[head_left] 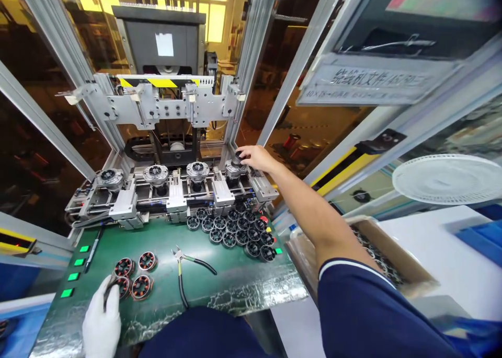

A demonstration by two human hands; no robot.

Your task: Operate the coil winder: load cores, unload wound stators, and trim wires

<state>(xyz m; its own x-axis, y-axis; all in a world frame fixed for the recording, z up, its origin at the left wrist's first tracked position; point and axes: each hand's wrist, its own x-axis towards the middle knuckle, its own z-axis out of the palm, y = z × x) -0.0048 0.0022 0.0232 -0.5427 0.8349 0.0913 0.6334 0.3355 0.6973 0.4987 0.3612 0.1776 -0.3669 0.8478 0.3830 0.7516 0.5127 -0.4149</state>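
Note:
My right hand, bare, reaches far forward and grips a dark round stator core on the rightmost fixture of a row of machine fixtures. My left hand, in a white glove, rests on the green mat at the near left, its fingers closed on a wound stator with copper coils. Three more wound stators lie beside it. The other fixtures each carry a core.
Several bare dark cores are clustered on the green mat at the right. Black-handled pliers lie in the middle. A cardboard box of parts stands at the right, a white fan beyond. Green buttons line the left edge.

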